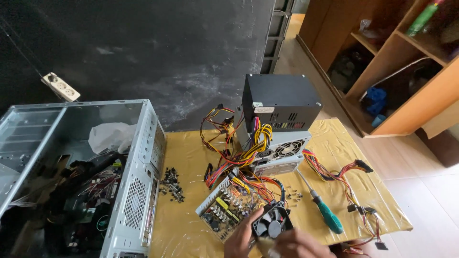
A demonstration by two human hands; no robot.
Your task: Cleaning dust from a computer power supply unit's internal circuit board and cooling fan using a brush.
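Yellow table: fan btwn both hands' fingers.

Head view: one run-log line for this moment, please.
left hand: holds black fan | right hand: at fan's lower edge | open power supply: beside fan | green screwdriver: on table

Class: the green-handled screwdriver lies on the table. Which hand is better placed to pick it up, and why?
Probably the right hand: the screwdriver lies on its side, just beyond it. The left hand grips the black fan's far edge.
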